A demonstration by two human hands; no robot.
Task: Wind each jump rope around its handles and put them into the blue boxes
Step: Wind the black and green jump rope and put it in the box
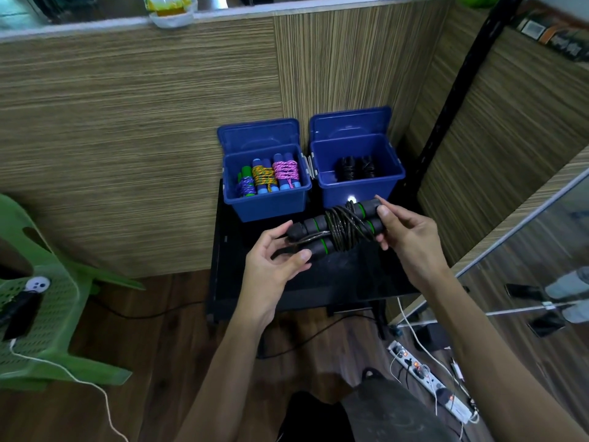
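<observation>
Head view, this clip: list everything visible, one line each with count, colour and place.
blue boxes: two, lids open, side by side on the table's far side.
colourful wound ropes: three, purple, yellow, pink, in the left box.
black wound ropes: apparently two, in the right box.
black jump rope: one, green-ringed handles, cord wound round them, held over the table.
table: one, black.
chair: one, green, left.
power strip: one, white, floor right.
hands: left and right each grip a handle end.
</observation>
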